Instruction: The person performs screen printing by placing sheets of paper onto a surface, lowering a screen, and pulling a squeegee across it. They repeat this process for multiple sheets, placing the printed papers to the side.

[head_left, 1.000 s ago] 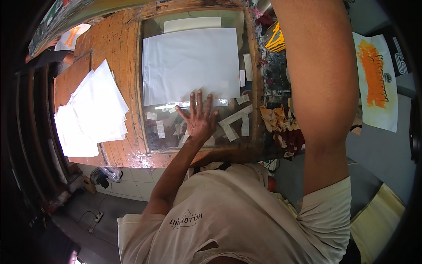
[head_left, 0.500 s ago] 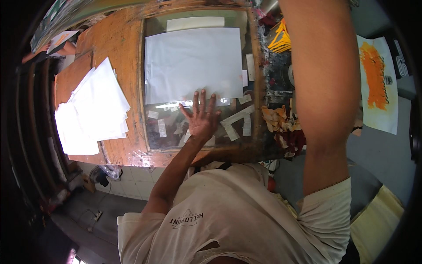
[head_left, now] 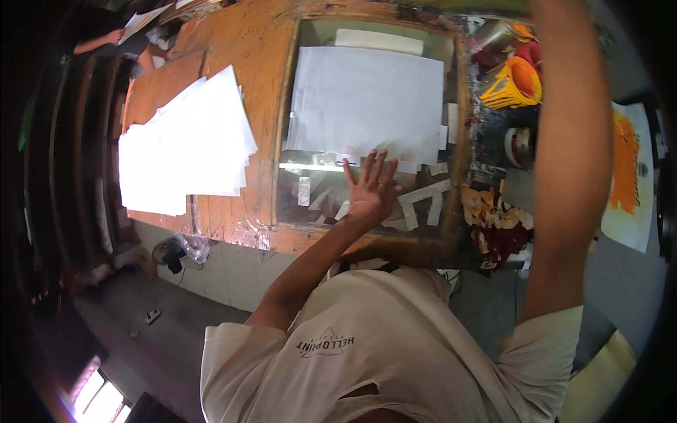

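Observation:
My left hand [head_left: 372,194] lies with its fingers spread, the fingertips at the near edge of a pale, translucent sheet [head_left: 367,102]. That sheet rests on a glass panel [head_left: 290,201] framed in the wooden table. Scraps of whitish tape [head_left: 434,189] are stuck about the glass near my wrist. A white strip [head_left: 379,41] shows past the sheet's far edge. My right arm [head_left: 572,141] reaches up along the right side and leaves the picture at the top, so my right hand is out of sight.
Loose white papers [head_left: 190,141] are piled on the wooden table [head_left: 247,42] at left. On the right stand an orange-smeared cup [head_left: 518,81], a can [head_left: 520,148] and crumpled scraps [head_left: 493,218]. An orange-marked sheet [head_left: 626,169] lies beyond my arm. Another person [head_left: 106,41] holds a sheet at far left.
The whole view has shifted, so the table appears farther right. My left hand stays spread at the sheet's near edge. The orange cup and can beside my right arm show more fully.

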The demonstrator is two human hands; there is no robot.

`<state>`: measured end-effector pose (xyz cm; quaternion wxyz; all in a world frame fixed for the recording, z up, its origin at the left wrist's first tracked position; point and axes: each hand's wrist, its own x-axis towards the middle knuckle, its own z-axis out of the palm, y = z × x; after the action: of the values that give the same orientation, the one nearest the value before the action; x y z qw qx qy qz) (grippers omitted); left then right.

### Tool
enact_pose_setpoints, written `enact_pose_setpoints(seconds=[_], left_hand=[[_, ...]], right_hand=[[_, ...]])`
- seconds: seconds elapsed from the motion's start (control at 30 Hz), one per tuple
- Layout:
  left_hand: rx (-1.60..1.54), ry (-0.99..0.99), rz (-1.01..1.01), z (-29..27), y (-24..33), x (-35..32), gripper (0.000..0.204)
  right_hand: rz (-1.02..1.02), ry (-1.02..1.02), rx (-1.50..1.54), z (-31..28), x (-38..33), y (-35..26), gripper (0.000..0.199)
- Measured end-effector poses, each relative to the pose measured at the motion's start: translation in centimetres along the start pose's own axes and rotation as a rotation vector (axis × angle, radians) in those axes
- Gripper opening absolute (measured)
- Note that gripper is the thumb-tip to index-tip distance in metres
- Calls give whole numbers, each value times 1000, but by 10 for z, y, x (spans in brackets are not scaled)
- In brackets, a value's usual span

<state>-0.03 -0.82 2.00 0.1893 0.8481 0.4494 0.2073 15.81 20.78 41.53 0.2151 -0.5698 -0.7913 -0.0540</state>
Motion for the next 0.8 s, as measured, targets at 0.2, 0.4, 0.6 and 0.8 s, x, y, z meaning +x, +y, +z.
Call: enact_pose_setpoints(seconds=[0.2, 0.4, 0.6, 0.8], left_hand=[[-780, 233, -264, -130, 7, 23, 55], [-1840, 187, -835, -164, 24, -25, 52], [-1713, 116, -1257, -82, -31, -35, 45], [-1711, 189, -1366, -67, -32, -49, 43]], right_hand=[[213, -239, 248, 44, -89, -24, 46], [203, -138, -13, 170, -235, -82, 69], [210, -103, 7, 264, -280, -60, 81], [116, -68, -91, 274, -292, -72, 72]])
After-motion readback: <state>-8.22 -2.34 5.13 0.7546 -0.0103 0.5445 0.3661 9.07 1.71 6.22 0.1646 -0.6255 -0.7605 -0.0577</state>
